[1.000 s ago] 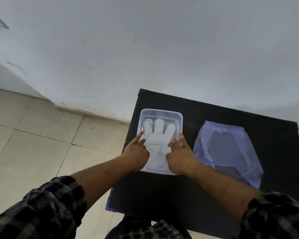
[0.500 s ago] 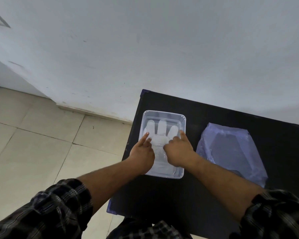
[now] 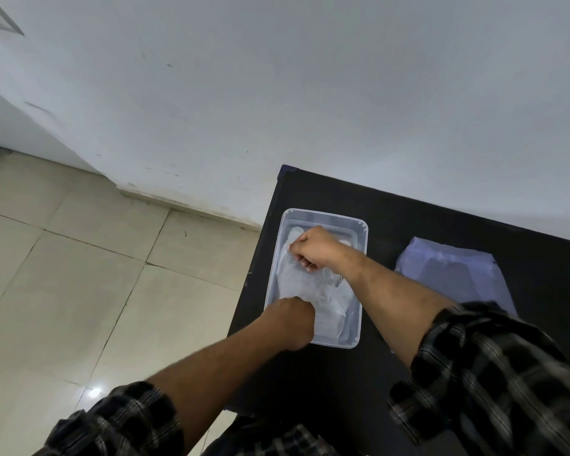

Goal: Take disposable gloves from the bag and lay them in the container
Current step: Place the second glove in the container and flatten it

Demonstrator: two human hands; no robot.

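Observation:
A clear plastic container (image 3: 358, 327) stands on the left part of a black table (image 3: 323, 376). A translucent white disposable glove (image 3: 323, 292) lies crumpled inside it. My right hand (image 3: 313, 250) reaches across to the far left of the container, its fingers curled and pinching the glove's finger end. My left hand (image 3: 292, 322) is a closed fist at the near left corner, closed on the glove's cuff edge. The bluish plastic bag (image 3: 454, 278) lies flat to the right of the container, partly hidden by my right sleeve.
The table's left edge (image 3: 260, 245) drops to a beige tiled floor (image 3: 96, 274). A white wall (image 3: 310, 93) runs right behind the table's far edge. My checked sleeves fill the bottom of the view.
The glove lay flat under both palms before; now it is bunched up. My right hand moved to the far left of the container and closed. My left hand drew back to the near corner and closed.

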